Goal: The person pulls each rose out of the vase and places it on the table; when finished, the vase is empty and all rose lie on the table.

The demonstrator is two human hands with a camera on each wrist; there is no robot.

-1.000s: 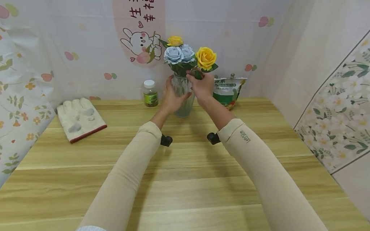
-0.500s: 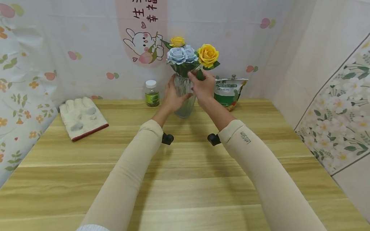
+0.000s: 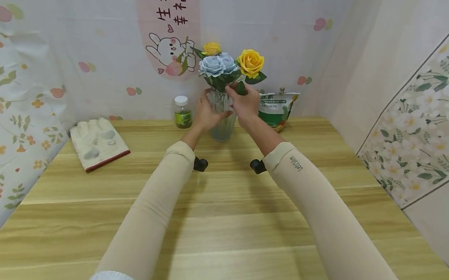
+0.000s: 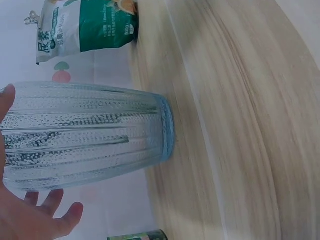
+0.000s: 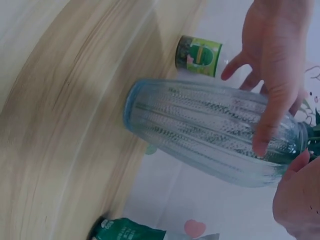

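A clear ribbed glass vase point(image 3: 222, 133) stands upright near the back of the table. My left hand point(image 3: 207, 114) holds it round the upper body, thumb across the front; the left wrist view shows fingertips on the far side of the glass. Just above the rim, my right hand point(image 3: 247, 103) pinches the stem of a yellow rose point(image 3: 250, 63), whose bloom leans right. Blue roses point(image 3: 212, 65) and another yellow rose point(image 3: 212, 48) stand in the vase's mouth. In the right wrist view, the right hand's thumb is beside the vase neck; its other fingers are mostly hidden.
A white-lidded jar point(image 3: 182, 112) stands left of the vase. To the right, behind my right hand, is a clipped green and white pouch point(image 3: 273, 111). White work gloves point(image 3: 98, 143) lie at the table's left edge. A printed curtain point(image 3: 108, 52) backs the table.
The yellow rose in my right hand has risen slightly, and its leaves show more to the right. My left hand keeps its hold on the vase, which stays in place.
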